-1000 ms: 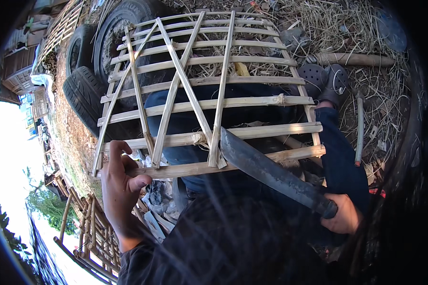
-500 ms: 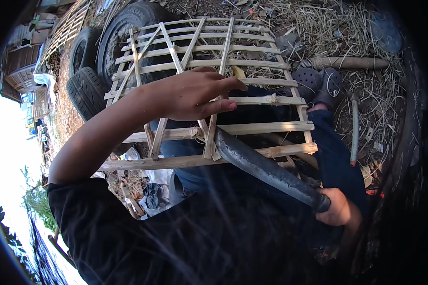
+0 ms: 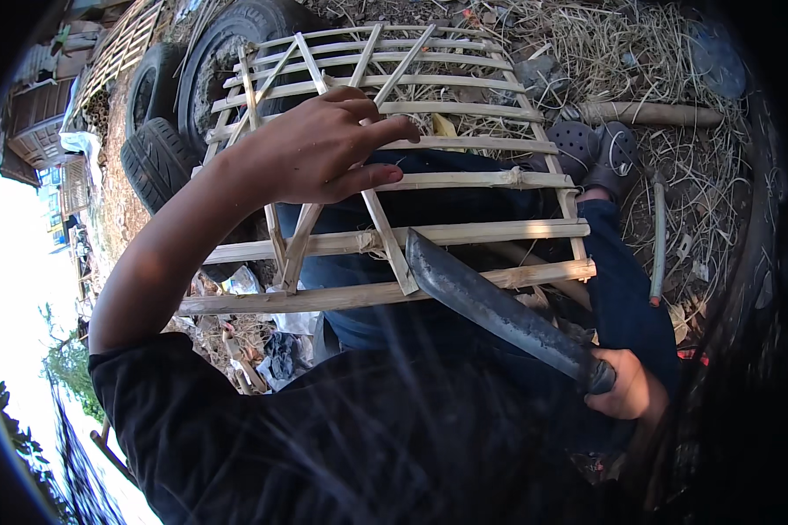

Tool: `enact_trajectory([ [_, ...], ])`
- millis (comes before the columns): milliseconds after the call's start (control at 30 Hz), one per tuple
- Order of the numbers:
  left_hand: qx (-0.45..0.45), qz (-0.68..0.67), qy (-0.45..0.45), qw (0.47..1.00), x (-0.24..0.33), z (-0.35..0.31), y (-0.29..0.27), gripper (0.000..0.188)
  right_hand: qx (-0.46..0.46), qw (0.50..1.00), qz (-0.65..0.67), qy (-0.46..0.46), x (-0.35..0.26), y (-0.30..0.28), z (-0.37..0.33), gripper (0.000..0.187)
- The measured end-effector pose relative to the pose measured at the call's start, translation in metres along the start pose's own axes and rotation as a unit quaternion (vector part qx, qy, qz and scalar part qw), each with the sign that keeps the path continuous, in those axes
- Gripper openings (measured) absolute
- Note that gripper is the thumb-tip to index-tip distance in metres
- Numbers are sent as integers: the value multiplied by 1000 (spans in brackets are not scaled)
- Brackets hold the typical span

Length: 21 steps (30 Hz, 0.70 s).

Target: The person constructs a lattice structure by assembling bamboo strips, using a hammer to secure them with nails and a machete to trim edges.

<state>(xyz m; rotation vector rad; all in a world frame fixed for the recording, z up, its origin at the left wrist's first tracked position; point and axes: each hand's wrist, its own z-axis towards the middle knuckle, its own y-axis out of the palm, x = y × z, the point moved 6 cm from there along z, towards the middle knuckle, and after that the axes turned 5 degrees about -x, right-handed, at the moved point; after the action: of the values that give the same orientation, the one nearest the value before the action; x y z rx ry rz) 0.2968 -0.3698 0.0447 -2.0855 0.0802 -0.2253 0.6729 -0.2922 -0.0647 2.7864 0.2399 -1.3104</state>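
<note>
A bamboo lattice [image 3: 464, 233] of split slats lies across my lap. My left hand [image 3: 324, 144] is over its middle, fingers curled around a slanting bamboo slat [image 3: 403, 66]. The slat's lower end is hidden beneath that hand, and so are most of the fingertips. Low on the right, my right hand [image 3: 623, 385] is closed around the handle of a machete [image 3: 499, 311]. Its dark, worn blade points up and left, tip beside the lower end of another slanting slat [image 3: 390, 241]. Whether blade and slat touch, I cannot tell.
Old tyres [image 3: 158, 162] stand beyond the lattice's left side. Dark clogs [image 3: 611, 157] are on my feet at the right. Dry straw and shavings [image 3: 578, 52] cover the ground, with a thick stick [image 3: 652, 114] and a thin stick [image 3: 657, 236]. Plastic scraps [image 3: 280, 359] lie lower left.
My left hand has moved left and slightly away from me. One slanting slat has swung left at its lower end, off the near rails. The machete has barely moved.
</note>
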Motion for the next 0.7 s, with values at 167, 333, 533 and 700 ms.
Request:
enact_trajectory([
  [167, 24, -3, -46, 999, 2, -17, -1, 46, 28, 999, -1, 15, -6, 0, -6, 26],
  [333, 75, -45, -115, 989, 57, -47, -31, 61, 70, 996, -32, 46, -11, -1, -9, 22],
  [533, 208, -150, -407, 877, 63, -127, -17, 53, 115, 988, -97, 27, -19, -5, -15, 21],
  [700, 184, -155, -528, 815, 62, -168, 31, 36, 170, 979, -61, 93, -23, -5, -18, 22],
])
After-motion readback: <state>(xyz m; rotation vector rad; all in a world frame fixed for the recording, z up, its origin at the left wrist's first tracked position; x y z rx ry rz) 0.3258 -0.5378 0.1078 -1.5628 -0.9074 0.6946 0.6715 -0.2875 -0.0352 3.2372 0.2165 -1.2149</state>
